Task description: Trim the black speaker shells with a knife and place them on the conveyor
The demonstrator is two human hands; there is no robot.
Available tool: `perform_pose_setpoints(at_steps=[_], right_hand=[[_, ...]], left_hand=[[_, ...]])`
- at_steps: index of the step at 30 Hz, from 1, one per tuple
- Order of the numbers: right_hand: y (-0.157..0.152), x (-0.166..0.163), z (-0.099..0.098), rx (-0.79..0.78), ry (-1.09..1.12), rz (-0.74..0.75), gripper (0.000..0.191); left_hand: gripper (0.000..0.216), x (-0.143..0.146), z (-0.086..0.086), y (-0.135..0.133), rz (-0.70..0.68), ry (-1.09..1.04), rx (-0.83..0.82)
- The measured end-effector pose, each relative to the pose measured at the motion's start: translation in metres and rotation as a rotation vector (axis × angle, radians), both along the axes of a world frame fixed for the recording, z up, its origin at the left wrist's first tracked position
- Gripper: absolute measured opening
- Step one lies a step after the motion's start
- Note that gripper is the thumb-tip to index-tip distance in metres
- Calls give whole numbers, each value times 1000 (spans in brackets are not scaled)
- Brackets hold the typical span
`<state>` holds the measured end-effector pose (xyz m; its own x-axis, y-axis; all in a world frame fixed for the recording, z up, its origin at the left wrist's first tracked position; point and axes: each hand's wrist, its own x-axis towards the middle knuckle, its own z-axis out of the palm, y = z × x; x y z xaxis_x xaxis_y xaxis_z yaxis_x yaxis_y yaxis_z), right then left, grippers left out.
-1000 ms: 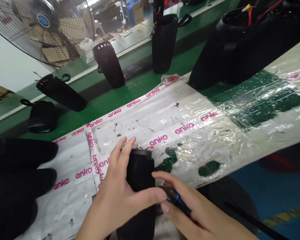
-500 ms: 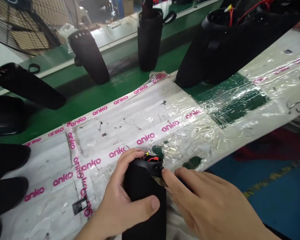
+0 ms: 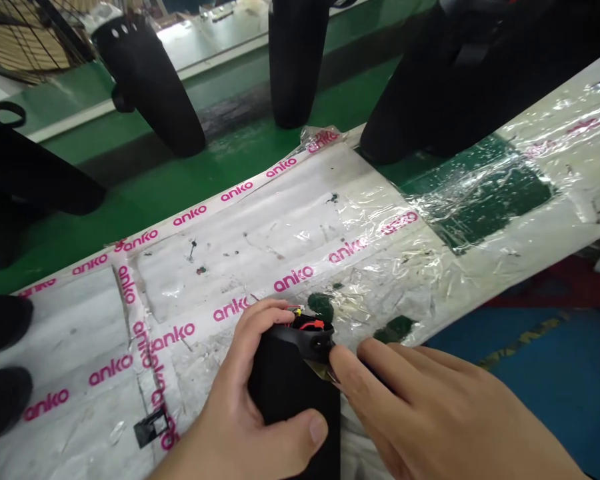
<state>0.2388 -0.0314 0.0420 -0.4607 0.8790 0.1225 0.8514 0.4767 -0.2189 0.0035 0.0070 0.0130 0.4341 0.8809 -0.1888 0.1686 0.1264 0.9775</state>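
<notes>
Head view, looking down on a black housing (image 3: 293, 393): tall, matt, tube-shaped, upright at the near edge of the bench (image 3: 485, 200), open at the top with a rounded rim. Gripped by the left hand (image 3: 245, 413), with the fingers (image 3: 260, 320) curled around the far left side and the thumb pressed flat on the near face, so clamped firmly on it. Touched on the right side of the rim by the index tip of the right hand (image 3: 430, 413), the fingers there (image 3: 360, 380) stretched and lying close together. Just under that tip, a thin metal-coloured piece (image 3: 321, 370) against the housing, but cannot tell whether pinched by this hand or only covered. Inside the open top, red and yellow wires (image 3: 307, 325), nothing more to make out. Behind, over the bench, a white sheet (image 3: 260, 233) with crinkled clear film (image 3: 430, 267) and pink anko tape (image 3: 293, 279). Near the left wrist, a small black clip (image 3: 150, 427). Farther off, on the green belt (image 3: 180, 193), more black housings (image 3: 150, 87) standing, contents not visible.
</notes>
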Motion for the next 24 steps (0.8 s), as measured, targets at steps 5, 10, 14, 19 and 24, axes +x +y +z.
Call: perform_pose_setpoints(at_steps=[5, 10, 14, 19, 24], right_hand=[[3, 1, 2, -23, -33, 29, 48], [5, -1, 3, -34, -41, 40, 58], [4, 0, 4, -28, -32, 49, 57], [5, 1, 5, -29, -32, 44, 52], [3, 0, 2, -3, -45, 37, 46]], left_hand=[[76, 0, -2, 1, -16, 14, -27], [77, -2, -3, 1, -19, 8, -31], [81, -4, -3, 1, -26, 14, -28], [82, -4, -2, 1, -30, 12, -43], [80, -3, -5, 0, -17, -4, -66]])
